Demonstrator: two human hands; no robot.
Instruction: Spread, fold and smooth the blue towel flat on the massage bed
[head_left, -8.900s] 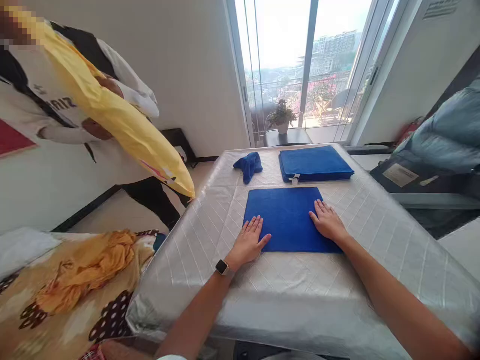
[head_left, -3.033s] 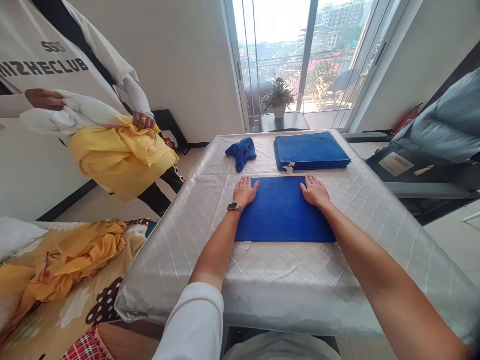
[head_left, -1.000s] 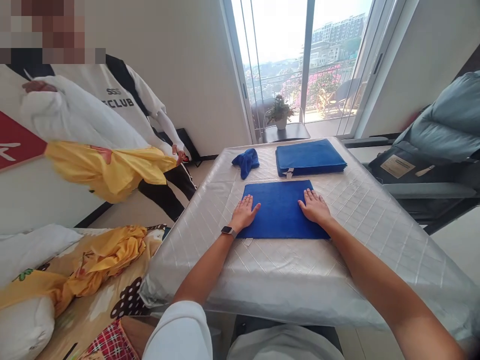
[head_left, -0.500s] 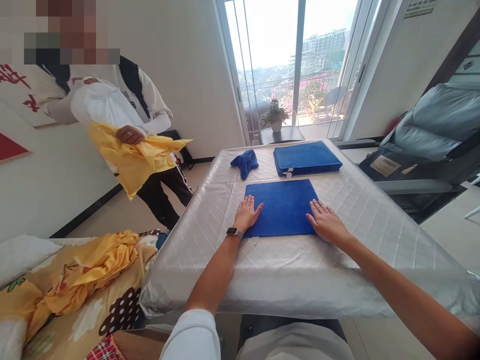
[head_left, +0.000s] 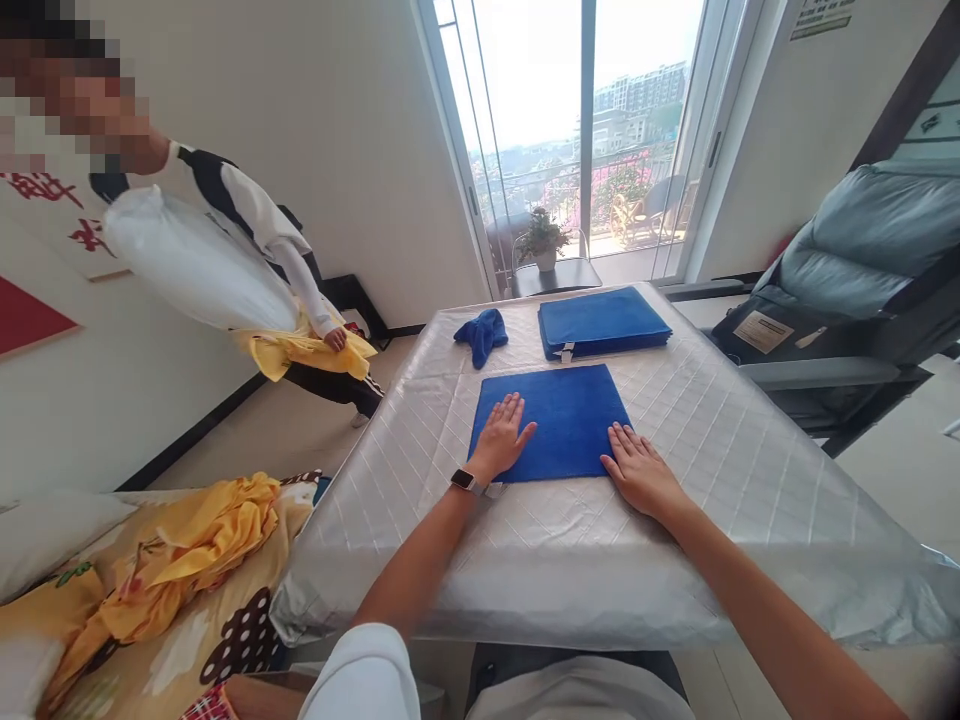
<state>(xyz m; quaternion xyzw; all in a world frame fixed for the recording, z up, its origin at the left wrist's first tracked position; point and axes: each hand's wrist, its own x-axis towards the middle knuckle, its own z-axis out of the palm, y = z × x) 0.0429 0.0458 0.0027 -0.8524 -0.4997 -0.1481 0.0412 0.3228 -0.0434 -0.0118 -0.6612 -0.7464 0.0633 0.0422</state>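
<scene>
A blue towel (head_left: pixel 564 420), flat and rectangular, lies on the silver quilted table cover (head_left: pixel 570 550) in front of me. My left hand (head_left: pixel 501 438) rests palm down on the towel's left part, fingers stretched out. At the towel's right edge my right hand (head_left: pixel 637 465) lies flat, partly on the cloth and partly on the cover. Neither hand grips anything. Beyond the towel sits a stack of folded blue towels (head_left: pixel 604 318) with a white tag at its front corner. To the left of that stack is a crumpled blue cloth (head_left: pixel 481 337).
On the left a person holds a white pillow (head_left: pixel 195 255) partly in a yellow pillowcase (head_left: pixel 300 345). A bed with rumpled yellow bedding (head_left: pixel 202 550) stands at lower left. A grey recliner (head_left: pixel 847 270) is at right, and a potted plant (head_left: pixel 544 240) stands by the glass door.
My left hand has slid inward from the towel's left edge onto the cloth. My right hand stays near the right edge. The person at left has turned and lowered the pillow and yellow case.
</scene>
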